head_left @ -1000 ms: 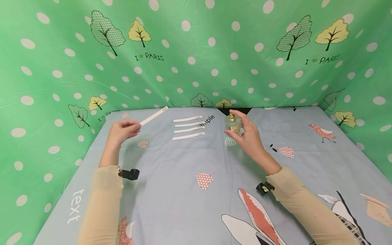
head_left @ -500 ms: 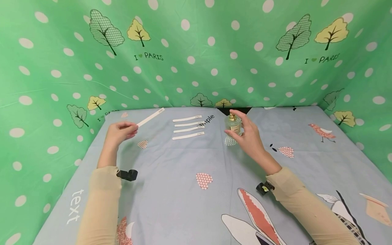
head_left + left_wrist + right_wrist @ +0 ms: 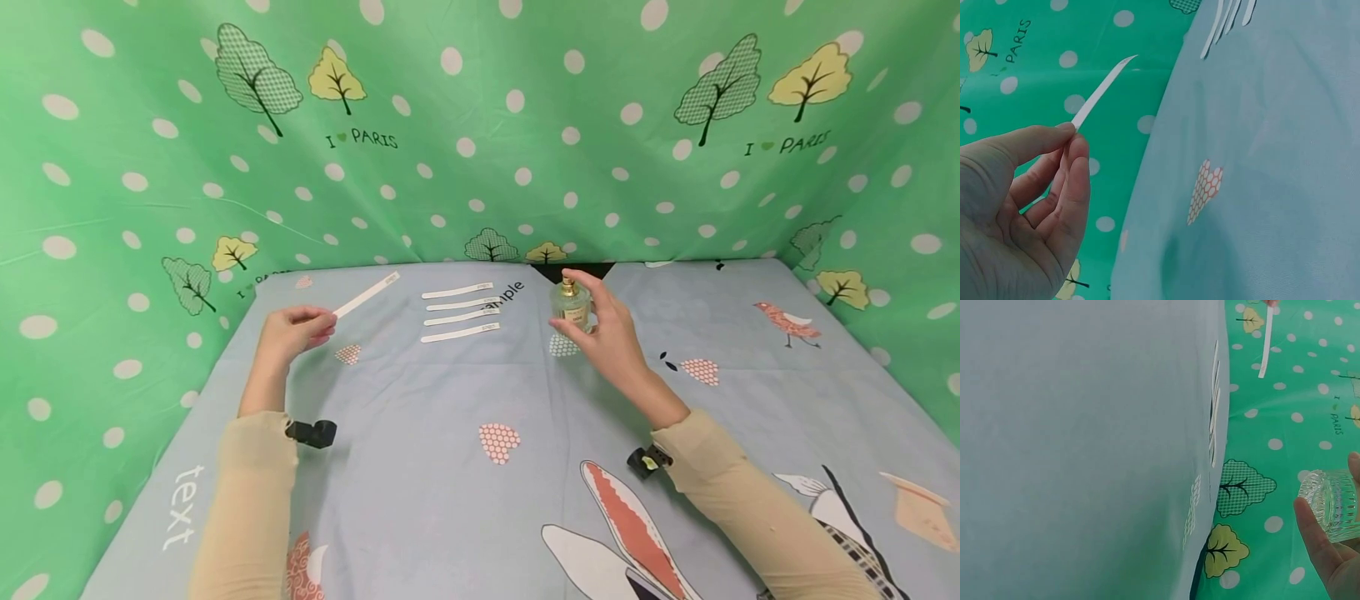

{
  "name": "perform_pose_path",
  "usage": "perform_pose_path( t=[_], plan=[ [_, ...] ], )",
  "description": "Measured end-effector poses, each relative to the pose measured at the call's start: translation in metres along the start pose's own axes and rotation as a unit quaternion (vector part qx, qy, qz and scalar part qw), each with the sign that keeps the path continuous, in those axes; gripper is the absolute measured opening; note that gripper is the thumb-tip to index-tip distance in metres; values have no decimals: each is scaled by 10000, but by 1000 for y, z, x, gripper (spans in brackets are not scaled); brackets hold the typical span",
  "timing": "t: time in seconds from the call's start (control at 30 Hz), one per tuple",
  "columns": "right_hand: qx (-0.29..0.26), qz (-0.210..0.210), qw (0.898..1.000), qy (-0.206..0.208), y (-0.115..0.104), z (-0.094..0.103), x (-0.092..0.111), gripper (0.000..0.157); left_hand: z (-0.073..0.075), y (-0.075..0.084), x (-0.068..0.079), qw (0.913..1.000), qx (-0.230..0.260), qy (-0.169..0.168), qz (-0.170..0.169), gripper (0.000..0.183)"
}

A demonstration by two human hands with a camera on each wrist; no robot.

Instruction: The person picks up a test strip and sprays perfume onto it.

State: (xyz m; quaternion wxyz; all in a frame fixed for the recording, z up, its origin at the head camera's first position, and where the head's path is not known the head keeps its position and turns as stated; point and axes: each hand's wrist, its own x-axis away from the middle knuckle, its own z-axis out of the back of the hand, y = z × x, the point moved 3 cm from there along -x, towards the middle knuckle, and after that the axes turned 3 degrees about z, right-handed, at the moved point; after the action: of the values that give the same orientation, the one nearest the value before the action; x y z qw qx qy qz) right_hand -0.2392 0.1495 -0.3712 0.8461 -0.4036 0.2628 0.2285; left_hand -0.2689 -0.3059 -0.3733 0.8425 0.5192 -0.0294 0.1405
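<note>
Between thumb and fingertips my left hand (image 3: 295,333) pinches one end of a white paper scent strip (image 3: 367,295). Its printed far end points up and to the right in the head view, and in the left wrist view the strip (image 3: 1104,90) curves slightly at the tip. My right hand (image 3: 611,337) grips a clear glass perfume bottle (image 3: 573,313) with a gold neck, label facing me. The index finger lies over the bottle's top, the thumb at its lower side. Ribbed glass of the bottle (image 3: 1332,501) shows in the right wrist view. The two hands are well apart.
Several more white scent strips (image 3: 461,337) lie in a near-parallel stack of rows on the grey-blue printed cloth (image 3: 420,467), between the hands. A green dotted curtain (image 3: 480,125) closes off the back and both sides.
My left hand has shifted a little left and down, and the strip's far end has dropped with it. The right hand and the perfume bottle stay nearly still.
</note>
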Motion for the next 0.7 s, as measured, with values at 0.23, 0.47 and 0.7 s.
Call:
perform_pose_path(
  t=[0.23, 0.47, 0.7],
  plan=[
    [-26, -24, 10000, -8, 1, 0, 0, 73, 0, -6, -1, 9999, 59, -56, 104, 42],
    [-102, -30, 9999, -1, 2, -1, 1, 73, -1, -12, -1, 9996, -22, -51, 293, 45],
    [-98, -48, 9999, 7, 1, -1, 1, 72, 0, -20, -3, 9985, 78, -18, 536, 41]
  ],
)
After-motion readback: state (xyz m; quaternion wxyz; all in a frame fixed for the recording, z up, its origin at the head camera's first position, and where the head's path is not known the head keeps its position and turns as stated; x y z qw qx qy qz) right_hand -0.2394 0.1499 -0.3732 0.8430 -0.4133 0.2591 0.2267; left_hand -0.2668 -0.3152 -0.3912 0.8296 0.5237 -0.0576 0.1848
